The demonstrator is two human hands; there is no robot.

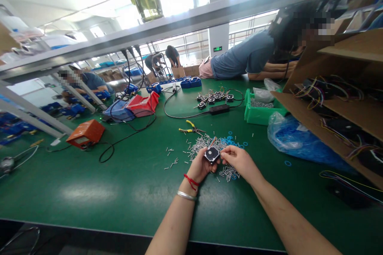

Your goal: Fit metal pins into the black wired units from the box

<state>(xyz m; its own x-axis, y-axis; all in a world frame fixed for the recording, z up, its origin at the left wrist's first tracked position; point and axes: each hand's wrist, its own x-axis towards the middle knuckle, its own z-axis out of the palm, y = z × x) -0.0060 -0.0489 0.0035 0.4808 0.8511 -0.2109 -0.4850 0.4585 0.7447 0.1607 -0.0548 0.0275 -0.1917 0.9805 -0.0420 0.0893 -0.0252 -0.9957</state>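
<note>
My left hand [200, 166] is closed around a small black square motor part [212, 154], held just above the green table [119, 191]. My right hand [239, 160] pinches the same part from its right side, fingertips at its edge. Under and behind both hands lies a scattered heap of small silver pins [201, 143], with several blue rubber rings [232, 140] among them. A red cord and a silver bangle sit on my left wrist.
Yellow-handled pliers [189, 128] lie beyond the pins. Further back are several black motors [214, 98] with wires, a green bin [259, 112], a blue plastic bag [295, 140], an orange box [85, 133] and red and blue bins [140, 104]. Cardboard shelving [335, 99] stands right. A person leans on the table's far edge.
</note>
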